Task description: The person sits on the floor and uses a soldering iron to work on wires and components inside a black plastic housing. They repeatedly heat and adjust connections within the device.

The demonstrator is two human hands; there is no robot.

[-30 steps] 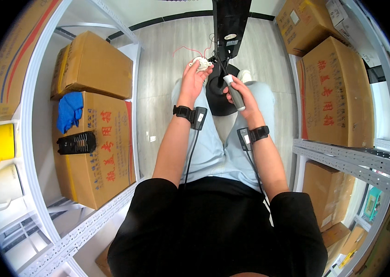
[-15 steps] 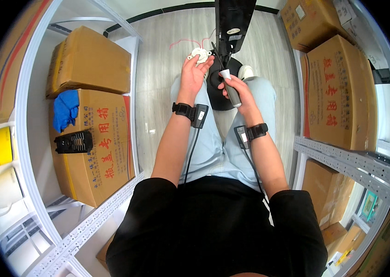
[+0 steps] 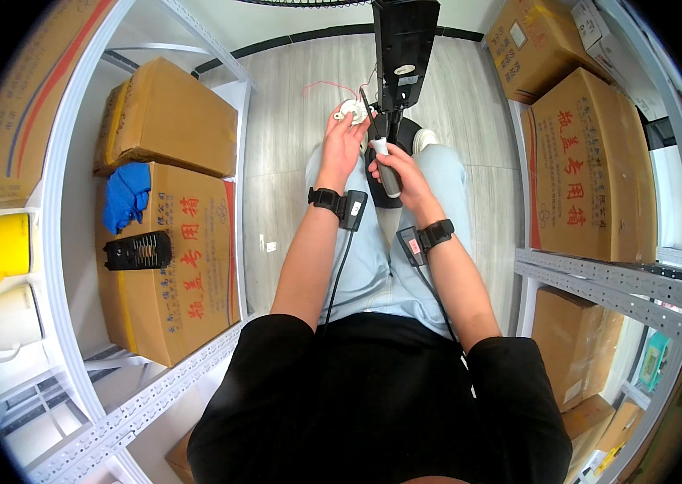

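My left hand [image 3: 343, 143] is closed around the edge of a small white round motor-like part [image 3: 351, 111], with thin red wires [image 3: 331, 84] trailing from its far side. In my right hand [image 3: 404, 173] is a screwdriver [image 3: 390, 179] with a grey and white handle, my fingers wrapped about it. Its dark shaft points away from me, close beside the white part; whether the tip touches anything I cannot tell. Just beyond my hands rises the black column [image 3: 405, 60] of a standing fan, on a round black base [image 3: 407, 133] between my feet.
Part of the fan's wire grille [image 3: 309, 3] shows at the top edge. Shelving flanks me, with cardboard boxes [image 3: 167, 117] on the left and more boxes [image 3: 583, 161] on the right. A blue cloth [image 3: 126, 198] and a black vented cover [image 3: 138, 251] lie on a left box.
My right hand has moved left with the screwdriver, nearer to my left hand. The whole view has shifted slightly, and the fan's grille now shows at the top. Both grips are kept.
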